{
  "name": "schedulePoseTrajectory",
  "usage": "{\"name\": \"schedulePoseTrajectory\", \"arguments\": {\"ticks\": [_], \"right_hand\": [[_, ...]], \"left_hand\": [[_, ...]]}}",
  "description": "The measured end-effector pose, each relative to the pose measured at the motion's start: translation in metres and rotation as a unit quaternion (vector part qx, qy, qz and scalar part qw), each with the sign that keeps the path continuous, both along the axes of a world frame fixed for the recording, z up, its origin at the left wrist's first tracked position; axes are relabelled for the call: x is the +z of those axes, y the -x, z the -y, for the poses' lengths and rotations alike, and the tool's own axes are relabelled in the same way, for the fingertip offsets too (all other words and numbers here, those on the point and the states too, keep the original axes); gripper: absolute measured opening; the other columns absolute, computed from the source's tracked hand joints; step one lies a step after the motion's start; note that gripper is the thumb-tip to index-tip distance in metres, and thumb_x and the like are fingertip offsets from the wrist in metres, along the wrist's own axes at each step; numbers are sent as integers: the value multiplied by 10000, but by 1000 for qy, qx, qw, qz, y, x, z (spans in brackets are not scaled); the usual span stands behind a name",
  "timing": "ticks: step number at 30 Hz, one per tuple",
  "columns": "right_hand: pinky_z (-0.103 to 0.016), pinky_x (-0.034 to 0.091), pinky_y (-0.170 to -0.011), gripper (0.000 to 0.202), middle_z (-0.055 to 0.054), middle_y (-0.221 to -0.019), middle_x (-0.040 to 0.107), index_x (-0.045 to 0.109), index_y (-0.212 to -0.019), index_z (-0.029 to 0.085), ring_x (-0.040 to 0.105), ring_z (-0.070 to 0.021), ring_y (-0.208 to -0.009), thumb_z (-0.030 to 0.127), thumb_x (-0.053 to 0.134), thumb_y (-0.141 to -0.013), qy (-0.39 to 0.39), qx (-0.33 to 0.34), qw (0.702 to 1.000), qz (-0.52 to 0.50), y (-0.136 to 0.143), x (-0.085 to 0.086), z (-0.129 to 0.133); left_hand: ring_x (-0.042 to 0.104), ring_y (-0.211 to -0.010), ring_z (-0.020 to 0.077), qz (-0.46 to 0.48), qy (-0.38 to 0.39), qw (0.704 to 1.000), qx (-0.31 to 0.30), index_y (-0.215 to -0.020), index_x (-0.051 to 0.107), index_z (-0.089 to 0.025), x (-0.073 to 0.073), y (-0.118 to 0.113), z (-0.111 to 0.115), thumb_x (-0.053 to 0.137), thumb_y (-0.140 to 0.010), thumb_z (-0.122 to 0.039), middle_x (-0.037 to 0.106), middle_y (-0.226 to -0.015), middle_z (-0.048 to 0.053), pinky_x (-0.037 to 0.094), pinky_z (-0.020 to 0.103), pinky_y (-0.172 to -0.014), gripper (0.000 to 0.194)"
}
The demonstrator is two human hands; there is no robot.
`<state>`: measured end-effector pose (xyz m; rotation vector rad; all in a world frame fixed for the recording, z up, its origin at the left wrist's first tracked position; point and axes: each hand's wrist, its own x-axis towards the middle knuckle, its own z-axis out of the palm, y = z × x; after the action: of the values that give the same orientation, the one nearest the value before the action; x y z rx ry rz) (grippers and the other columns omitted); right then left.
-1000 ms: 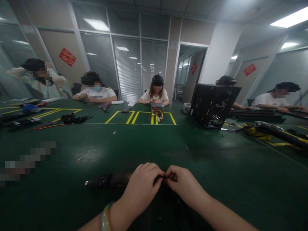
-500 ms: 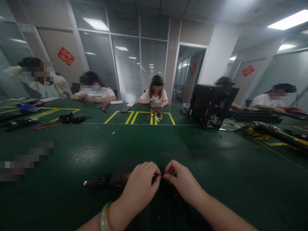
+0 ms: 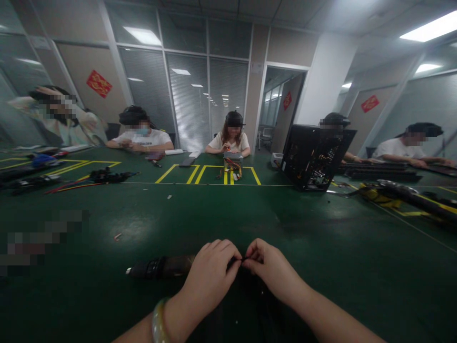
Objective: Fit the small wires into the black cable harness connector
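My left hand and my right hand meet low in the middle of the view, each pinched shut with fingertips almost touching. Between them is a small dark piece, too dark and hidden to name. Beneath my hands lies something black that blends into the green table. A dark electric screwdriver lies on its side, its silvery tip pointing left and its rear end hidden behind my left hand. A pale green bangle circles my left wrist.
Across the table stands a black computer case. A power supply with coloured cables sits before a co-worker. Bundled black cables lie at the left, a black and yellow strap-like bundle at the right. Other people sit around.
My hands keep nearly the same pinch, with the fingertips slightly closer together. The view has shifted very slightly. At the far left, a person's hand has come up to the head.
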<state>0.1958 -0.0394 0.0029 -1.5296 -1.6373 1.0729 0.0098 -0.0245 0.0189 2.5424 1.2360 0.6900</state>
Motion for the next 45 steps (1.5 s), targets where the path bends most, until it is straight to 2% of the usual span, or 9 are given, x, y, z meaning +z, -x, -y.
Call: {"name": "schedulePoseTrajectory", "arguments": {"ticks": [4,11,14,24,36,45], "right_hand": [[-187,432,-518,82,0,-741,696,578,-913,179,653,-138,-637,212,610,-845,36,14,999,37,-3,3,3],[-188,390,-505,131,5,-695,709,671,-844,198,652,-135,-615,300,592,-866,32,29,992,121,-7,7,5],[-178,379,-473,181,11,-673,693,684,-852,211,630,-123,-567,334,557,-888,36,31,993,112,-6,6,4],[-155,389,-437,148,19,-615,628,644,-827,182,572,-104,-490,301,568,-871,40,40,995,77,-7,1,2],[-152,387,-446,161,20,-640,642,664,-847,191,586,-105,-528,317,569,-878,33,49,994,90,-7,1,3],[-153,370,-443,170,10,-653,642,670,-859,179,577,-106,-531,326,585,-879,47,47,994,86,-7,2,3]], "left_hand": [[533,-836,191,1,-3,1000,0,-840,606,-223,-1,-1,-2,566,-854,-167,608,-863,-7,364,331,-751,71],[537,-847,192,4,-7,1000,-10,-851,611,-228,-3,0,0,559,-862,-168,613,-879,-7,367,337,-755,80],[537,-850,188,7,-6,1000,-12,-860,608,-231,-4,0,0,569,-866,-176,609,-884,-13,369,338,-760,68],[544,-873,204,-1,-22,1000,-9,-936,575,-228,-5,1,1,575,-831,-170,604,-925,2,390,352,-773,120],[546,-875,213,-12,-26,1000,12,-899,524,-207,-8,1,1,535,-786,-129,579,-946,27,412,352,-773,137],[557,-907,219,0,-27,1000,10,-881,555,-208,-6,1,1,554,-801,-142,599,-976,36,424,370,-804,103]]}}
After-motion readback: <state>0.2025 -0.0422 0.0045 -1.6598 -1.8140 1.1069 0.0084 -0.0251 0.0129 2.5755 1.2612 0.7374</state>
